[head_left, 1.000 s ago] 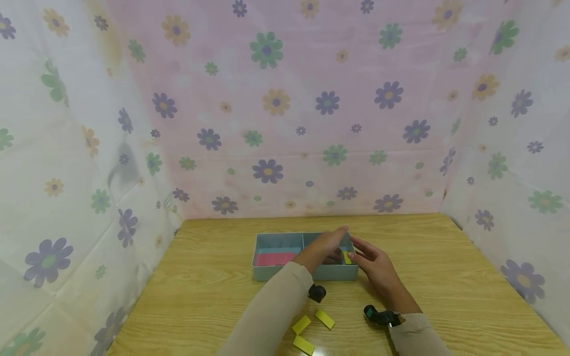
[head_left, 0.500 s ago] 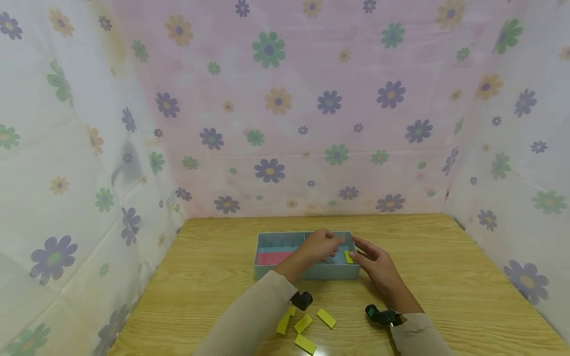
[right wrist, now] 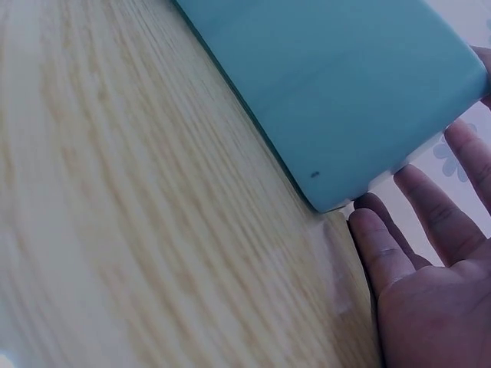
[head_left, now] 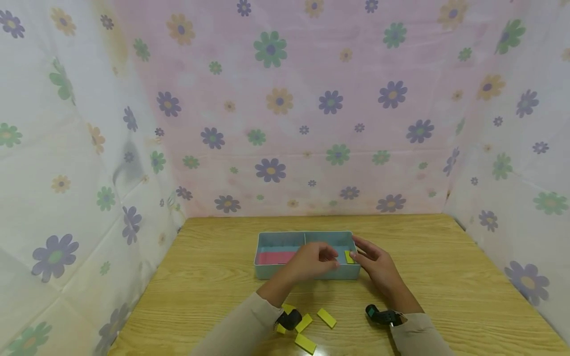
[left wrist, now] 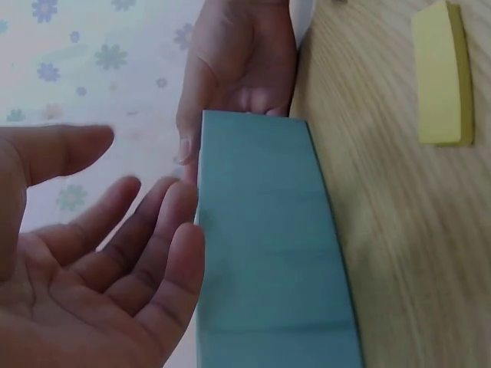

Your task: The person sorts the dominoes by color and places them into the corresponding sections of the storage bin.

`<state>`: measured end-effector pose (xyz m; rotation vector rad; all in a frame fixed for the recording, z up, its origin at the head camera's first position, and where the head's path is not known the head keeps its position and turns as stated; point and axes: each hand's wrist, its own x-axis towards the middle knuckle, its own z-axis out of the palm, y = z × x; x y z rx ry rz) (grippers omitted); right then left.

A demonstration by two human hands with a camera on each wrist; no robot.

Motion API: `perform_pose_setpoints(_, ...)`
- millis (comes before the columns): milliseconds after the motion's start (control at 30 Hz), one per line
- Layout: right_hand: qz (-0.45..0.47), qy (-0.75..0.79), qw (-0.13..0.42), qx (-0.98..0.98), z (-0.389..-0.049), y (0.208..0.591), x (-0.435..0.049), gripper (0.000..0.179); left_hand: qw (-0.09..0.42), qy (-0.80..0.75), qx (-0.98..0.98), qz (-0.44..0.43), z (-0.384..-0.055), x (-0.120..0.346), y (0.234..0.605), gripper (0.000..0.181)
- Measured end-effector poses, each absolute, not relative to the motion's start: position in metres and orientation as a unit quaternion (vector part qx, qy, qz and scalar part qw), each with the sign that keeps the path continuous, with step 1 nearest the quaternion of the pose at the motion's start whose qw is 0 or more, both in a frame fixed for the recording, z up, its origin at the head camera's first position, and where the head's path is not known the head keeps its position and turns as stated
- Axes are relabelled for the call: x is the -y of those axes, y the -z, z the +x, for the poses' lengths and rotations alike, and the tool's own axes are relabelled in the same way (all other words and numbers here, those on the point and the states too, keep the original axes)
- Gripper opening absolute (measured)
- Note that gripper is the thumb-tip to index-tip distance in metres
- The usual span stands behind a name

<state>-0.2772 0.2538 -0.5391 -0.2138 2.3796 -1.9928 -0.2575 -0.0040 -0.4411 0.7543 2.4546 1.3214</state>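
The table (head_left: 213, 252) has a wood-grain top. On it a blue-green box (head_left: 348, 272) stands flat. At six o'clock from the box, several yellow blocks (head_left: 305, 343) lie near together, some partly hidden.

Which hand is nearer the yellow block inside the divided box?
Right. The right hand is at the right end of the divided box, just beside the yellow block; the left hand is farther off, to the block's left.

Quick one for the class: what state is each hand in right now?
Left hand: open, fingers loosely bent, holding nothing.
Right hand: open, fingers touching the end of the two-compartment box.
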Motion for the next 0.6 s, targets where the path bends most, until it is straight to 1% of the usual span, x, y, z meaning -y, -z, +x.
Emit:
perform_pose_setpoints(133, -0.070, 0.636, 0.015, -0.769, -0.276, 0.539, -0.254, 0.070, 0.147, -0.465, -0.823, 0.290, -0.249, 0.008, 0.446, 0.025)
perform_pose_setpoints(300, -0.068, 0.631, 0.015, -0.773, -0.275, 0.538, -0.254, 0.071, 0.188, -0.483, -0.802, 0.296, -0.239, 0.012, 0.453, 0.029)
perform_pose_setpoints(600, -0.056, 0.630, 0.015, -0.774, -0.274, 0.536, -0.252, 0.067, 0.224, -0.502, -0.778, 0.304, -0.225, 0.025, 0.467, 0.025)
